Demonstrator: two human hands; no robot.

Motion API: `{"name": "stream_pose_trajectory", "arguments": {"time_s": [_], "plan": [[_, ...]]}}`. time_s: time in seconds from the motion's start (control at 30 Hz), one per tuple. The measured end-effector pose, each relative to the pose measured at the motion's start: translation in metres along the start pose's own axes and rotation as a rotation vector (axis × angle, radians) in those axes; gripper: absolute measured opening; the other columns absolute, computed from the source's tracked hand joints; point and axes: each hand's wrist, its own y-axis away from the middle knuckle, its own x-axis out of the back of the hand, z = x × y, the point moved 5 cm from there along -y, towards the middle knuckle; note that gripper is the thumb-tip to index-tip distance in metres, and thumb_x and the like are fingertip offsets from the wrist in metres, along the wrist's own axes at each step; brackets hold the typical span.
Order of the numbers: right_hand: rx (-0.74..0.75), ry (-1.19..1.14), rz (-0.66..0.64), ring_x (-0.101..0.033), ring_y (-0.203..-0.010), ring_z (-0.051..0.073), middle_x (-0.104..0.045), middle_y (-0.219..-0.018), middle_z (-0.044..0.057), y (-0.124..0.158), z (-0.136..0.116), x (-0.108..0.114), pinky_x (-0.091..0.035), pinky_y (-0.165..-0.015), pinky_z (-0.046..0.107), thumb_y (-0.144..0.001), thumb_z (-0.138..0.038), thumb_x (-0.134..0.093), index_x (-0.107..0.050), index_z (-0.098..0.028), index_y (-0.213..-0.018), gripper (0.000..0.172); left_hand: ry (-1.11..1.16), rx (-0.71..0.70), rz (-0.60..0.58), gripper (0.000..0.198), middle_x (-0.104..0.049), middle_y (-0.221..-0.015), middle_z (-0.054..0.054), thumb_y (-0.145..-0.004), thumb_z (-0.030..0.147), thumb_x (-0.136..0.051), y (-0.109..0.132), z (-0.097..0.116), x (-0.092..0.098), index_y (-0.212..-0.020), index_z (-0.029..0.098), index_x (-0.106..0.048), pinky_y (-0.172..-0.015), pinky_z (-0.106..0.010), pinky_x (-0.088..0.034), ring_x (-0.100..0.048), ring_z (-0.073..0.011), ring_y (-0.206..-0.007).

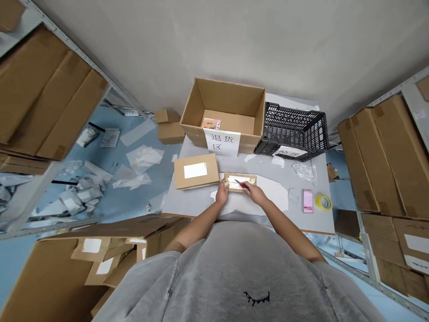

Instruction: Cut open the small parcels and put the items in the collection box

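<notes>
A small brown cardboard parcel (240,182) lies on the grey table (187,201) in front of me. My left hand (222,192) grips its left end with fingers closed on the edge. My right hand (255,192) is closed on a red-handled cutter (241,184), whose tip rests on the parcel's top. Under the parcel lies a white plastic mailer (268,197).
A second labelled parcel (195,171) lies to the left. Behind stand an open carton (228,112) with a paper sign and a black plastic crate (295,129). A tape roll (323,202) and a phone (307,200) sit at right. Cartons fill shelves on both sides; wrappers litter the floor.
</notes>
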Motion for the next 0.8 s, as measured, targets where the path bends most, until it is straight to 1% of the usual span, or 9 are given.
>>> {"name": "stream_pose_trajectory", "arguments": {"time_s": [0.1, 0.17, 0.23, 0.33, 0.47, 0.57, 0.67, 0.73, 0.8], "plan": [[0.017, 0.319, -0.142, -0.075, -0.106, 0.031, -0.083, -0.116, 0.008, -0.036, -0.035, -0.009, -0.052, -0.09, 0.035, -0.111, -0.042, -0.057, -0.071, -0.032, -0.136, 0.031, -0.008, 0.005, -0.013, 0.059, -0.054, -0.167, -0.02, -0.111, 0.047, -0.053, -0.004, -0.003, -0.003, -0.161, 0.017, -0.05, -0.133, -0.046, -0.032, -0.047, -0.0313, -0.158], [-0.009, 0.485, -0.224, -0.075, -0.113, 0.031, -0.082, -0.124, 0.009, -0.05, -0.043, -0.012, -0.051, -0.092, 0.035, -0.114, -0.042, -0.053, -0.069, -0.031, -0.14, 0.033, -0.007, 0.025, -0.011, 0.059, -0.053, -0.168, -0.02, -0.111, 0.044, -0.053, -0.006, -0.007, -0.005, -0.163, 0.017, -0.048, -0.134, -0.048, -0.031, -0.047, -0.0316, -0.159], [-0.01, 0.58, -0.276, -0.074, -0.118, 0.03, -0.08, -0.132, 0.01, -0.056, -0.046, -0.011, -0.051, -0.093, 0.035, -0.116, -0.044, -0.049, -0.067, -0.03, -0.144, 0.036, 0.007, 0.031, -0.007, 0.06, -0.053, -0.168, -0.018, -0.11, 0.044, -0.055, -0.008, -0.011, -0.006, -0.164, 0.02, -0.048, -0.135, -0.049, -0.031, -0.046, -0.0318, -0.16], [0.028, 0.597, -0.287, -0.072, -0.124, 0.029, -0.077, -0.139, 0.01, -0.053, -0.046, -0.009, -0.05, -0.095, 0.033, -0.117, -0.047, -0.044, -0.064, -0.029, -0.147, 0.04, 0.037, -0.004, -0.016, 0.061, -0.055, -0.168, -0.016, -0.109, 0.046, -0.058, -0.01, -0.014, -0.006, -0.165, 0.023, -0.049, -0.136, -0.05, -0.03, -0.046, -0.0321, -0.16], [0.048, 0.55, -0.255, -0.069, -0.127, 0.028, -0.074, -0.141, 0.012, -0.047, -0.043, -0.012, -0.05, -0.098, 0.032, -0.119, -0.046, -0.04, -0.061, -0.025, -0.151, 0.044, 0.043, -0.026, -0.036, 0.061, -0.053, -0.169, -0.017, -0.11, 0.043, -0.056, -0.013, -0.016, -0.007, -0.167, 0.021, -0.048, -0.136, -0.051, -0.03, -0.046, -0.0324, -0.16], [0.041, 0.541, -0.221, -0.068, -0.127, 0.028, -0.07, -0.144, 0.012, -0.047, -0.042, -0.012, -0.05, -0.101, 0.032, -0.116, -0.041, -0.05, -0.06, -0.025, -0.154, 0.043, 0.031, -0.014, -0.046, 0.061, -0.052, -0.17, -0.017, -0.111, 0.043, -0.054, -0.014, -0.017, -0.007, -0.168, 0.021, -0.047, -0.136, -0.051, -0.03, -0.044, -0.0318, -0.161], [0.028, 0.528, -0.188, -0.07, -0.124, 0.027, -0.068, -0.149, 0.009, -0.047, -0.042, -0.007, -0.051, -0.1, 0.032, -0.109, -0.037, -0.063, -0.061, -0.029, -0.155, 0.046, 0.022, -0.011, -0.051, 0.061, -0.053, -0.17, -0.015, -0.112, 0.044, -0.052, -0.014, -0.016, -0.006, -0.169, 0.023, -0.045, -0.136, -0.052, -0.03, -0.044, -0.0308, -0.162], [0.034, 0.513, -0.181, -0.07, -0.126, 0.027, -0.068, -0.15, 0.007, -0.047, -0.043, -0.003, -0.052, -0.101, 0.032, -0.108, -0.035, -0.066, -0.062, -0.032, -0.155, 0.047, 0.019, -0.013, -0.05, 0.062, -0.055, -0.168, -0.015, -0.112, 0.045, -0.052, -0.013, -0.014, -0.005, -0.17, 0.024, -0.045, -0.136, -0.052, -0.03, -0.045, -0.0308, -0.161], [0.043, 0.49, -0.188, -0.068, -0.13, 0.028, -0.069, -0.15, 0.006, -0.046, -0.044, 0.0, -0.051, -0.103, 0.033, -0.11, -0.037, -0.062, -0.062, -0.033, -0.156, 0.046, 0.017, -0.013, -0.043, 0.063, -0.056, -0.167, -0.015, -0.111, 0.046, -0.054, -0.011, -0.012, -0.004, -0.17, 0.024, -0.046, -0.136, -0.052, -0.031, -0.047, -0.0317, -0.159]]}}
